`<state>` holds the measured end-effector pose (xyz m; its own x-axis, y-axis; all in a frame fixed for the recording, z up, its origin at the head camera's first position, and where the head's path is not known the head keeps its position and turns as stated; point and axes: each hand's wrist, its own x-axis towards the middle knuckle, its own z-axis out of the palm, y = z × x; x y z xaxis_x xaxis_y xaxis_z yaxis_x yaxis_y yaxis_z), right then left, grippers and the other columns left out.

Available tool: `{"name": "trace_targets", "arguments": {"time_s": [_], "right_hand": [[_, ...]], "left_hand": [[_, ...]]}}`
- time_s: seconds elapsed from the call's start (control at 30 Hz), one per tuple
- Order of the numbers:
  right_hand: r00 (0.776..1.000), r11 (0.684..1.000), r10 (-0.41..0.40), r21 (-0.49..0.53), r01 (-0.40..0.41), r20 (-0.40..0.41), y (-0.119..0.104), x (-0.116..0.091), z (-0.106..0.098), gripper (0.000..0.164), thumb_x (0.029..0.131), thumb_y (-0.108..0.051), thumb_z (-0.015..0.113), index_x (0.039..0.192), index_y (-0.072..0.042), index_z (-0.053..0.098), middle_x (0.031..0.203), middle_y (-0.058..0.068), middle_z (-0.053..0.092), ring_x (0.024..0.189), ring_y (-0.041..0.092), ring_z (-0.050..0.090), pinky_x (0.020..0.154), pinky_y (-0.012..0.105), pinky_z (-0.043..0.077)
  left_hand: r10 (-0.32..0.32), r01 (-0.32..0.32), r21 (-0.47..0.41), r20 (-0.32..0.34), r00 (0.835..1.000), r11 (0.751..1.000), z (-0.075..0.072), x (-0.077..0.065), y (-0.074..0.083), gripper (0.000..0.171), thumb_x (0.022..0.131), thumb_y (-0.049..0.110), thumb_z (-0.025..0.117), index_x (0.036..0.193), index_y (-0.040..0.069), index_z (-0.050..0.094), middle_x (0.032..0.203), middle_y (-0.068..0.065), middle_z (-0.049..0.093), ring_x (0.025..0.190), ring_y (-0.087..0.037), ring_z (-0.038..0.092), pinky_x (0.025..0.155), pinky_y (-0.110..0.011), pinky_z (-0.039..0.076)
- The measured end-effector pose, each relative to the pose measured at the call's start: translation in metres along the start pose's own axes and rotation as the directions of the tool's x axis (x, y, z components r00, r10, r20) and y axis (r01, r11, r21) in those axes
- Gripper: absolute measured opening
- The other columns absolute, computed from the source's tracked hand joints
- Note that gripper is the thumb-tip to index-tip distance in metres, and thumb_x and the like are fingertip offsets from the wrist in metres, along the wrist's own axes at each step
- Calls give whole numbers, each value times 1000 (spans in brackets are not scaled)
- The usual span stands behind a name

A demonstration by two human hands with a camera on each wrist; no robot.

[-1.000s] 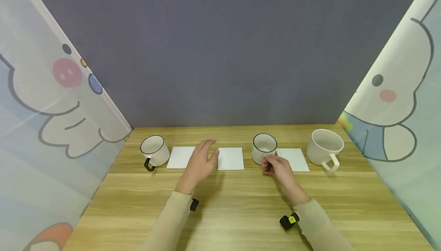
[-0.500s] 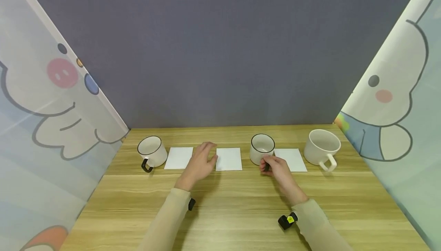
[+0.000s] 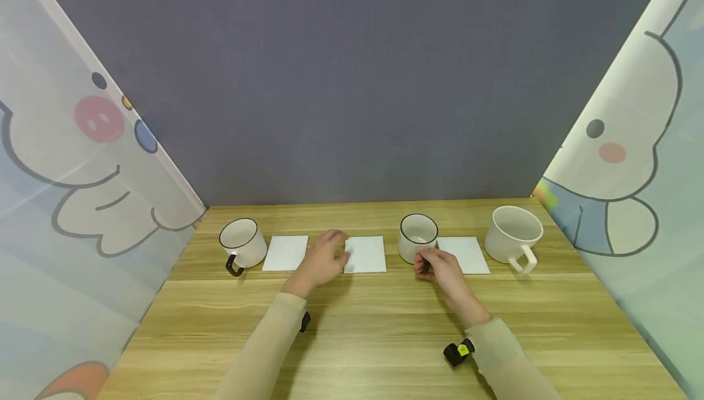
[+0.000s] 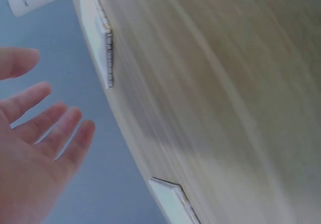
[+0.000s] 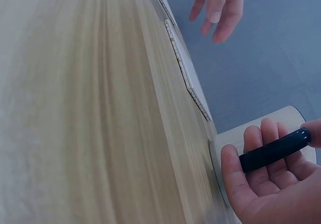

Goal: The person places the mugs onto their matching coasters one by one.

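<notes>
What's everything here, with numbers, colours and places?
Table: one, yellowish wood, foreground
Squares: three, white, in a row on the table
Black-rimmed mugs: two, white, far left and between the middle and right squares
Plain mug: one, white, far right
Wall: one, grey, behind
Cartoon panels: two, pale blue and white, either side
Wrist cameras: two, black, on wrists
Sleeves: two, beige, on forearms
Left hand: one, bare, by the middle square
Right hand: one, bare, gripping the inner mug's handle

On table (image 3: 374, 339), left to right: first mug (image 3: 242, 244), two mats (image 3: 285, 253), second mug (image 3: 413, 246), third mat (image 3: 466, 256), third mug (image 3: 505, 243).
</notes>
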<state>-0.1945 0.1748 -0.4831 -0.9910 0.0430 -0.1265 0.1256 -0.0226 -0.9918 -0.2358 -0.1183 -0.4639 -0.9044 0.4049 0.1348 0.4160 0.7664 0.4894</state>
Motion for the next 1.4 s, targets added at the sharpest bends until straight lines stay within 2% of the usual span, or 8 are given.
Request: {"name": "trace_targets", "arguments": {"time_s": [0.1, 0.37, 0.53, 0.73, 0.87, 1.1, 1.4], "right_hand": [[1000, 1000, 1, 7, -1, -4, 0, 0, 0, 30, 107, -15, 50, 101, 11, 63, 86, 9, 65, 80, 19, 66, 77, 35, 60], [1000, 1000, 0, 13, 0, -3, 1, 0, 0, 30, 107, -16, 50, 101, 11, 63, 85, 8, 65, 79, 18, 65, 78, 36, 60], [1000, 1000, 3, 10, -3, -4, 1, 1, 1, 30, 107, -16, 51, 101, 12, 62, 84, 8, 65, 80, 19, 66, 77, 36, 60], [1000, 1000, 3, -3, -3, -5, 2, 0, 2, 30, 107, -16, 51, 101, 11, 62, 84, 8, 65, 79, 18, 66, 78, 35, 60], [1000, 1000, 3, -4, -3, -6, 2, 1, 1, 30, 107, -17, 51, 101, 11, 63, 84, 8, 65, 79, 18, 66, 79, 36, 60], [1000, 1000, 0, -9, -1, -6, 1, 0, 2, 30, 107, -16, 51, 102, 11, 62, 85, 9, 65, 80, 19, 65, 78, 36, 60], [1000, 1000, 12, -3, -12, -1, -1, -1, 2, 31, 107, -15, 50, 103, 14, 61, 85, 10, 65, 80, 20, 66, 79, 37, 60]], "left_hand": [[3, -5, 49, 34, 999, 999, 2, 0, -2, 40, 101, 23, 62, 136, 4, 59, 144, -12, 54, 132, -37, 49, 110, -56, 41], [-2, -11, 123, 108, 994, 992, 6, 3, -7, 36, 99, 22, 64, 131, 6, 63, 147, -11, 53, 136, -35, 48, 115, -51, 37], [12, -35, 153, 147, 989, 988, 8, 5, -10, 31, 96, 19, 67, 125, 8, 66, 147, -10, 54, 135, -36, 49, 112, -55, 40], [-15, -16, 161, 194, 981, 987, 9, 8, -14, 36, 96, 19, 66, 130, 9, 64, 152, -11, 50, 142, -36, 43, 118, -55, 30], [-31, -5, 162, 216, 976, 987, 9, 10, -15, 35, 97, 21, 66, 131, 11, 64, 154, -9, 48, 144, -34, 41, 120, -53, 27], [-17, -20, 164, 222, 975, 986, 6, 12, -15, 33, 94, 20, 71, 125, 11, 67, 151, -9, 51, 133, -36, 49, 109, -51, 43], [-56, 22, 149, 230, 972, 989, 5, 15, -14, 35, 93, 23, 75, 125, 14, 67, 149, -7, 53, 130, -33, 52, 105, -50, 47]]}}
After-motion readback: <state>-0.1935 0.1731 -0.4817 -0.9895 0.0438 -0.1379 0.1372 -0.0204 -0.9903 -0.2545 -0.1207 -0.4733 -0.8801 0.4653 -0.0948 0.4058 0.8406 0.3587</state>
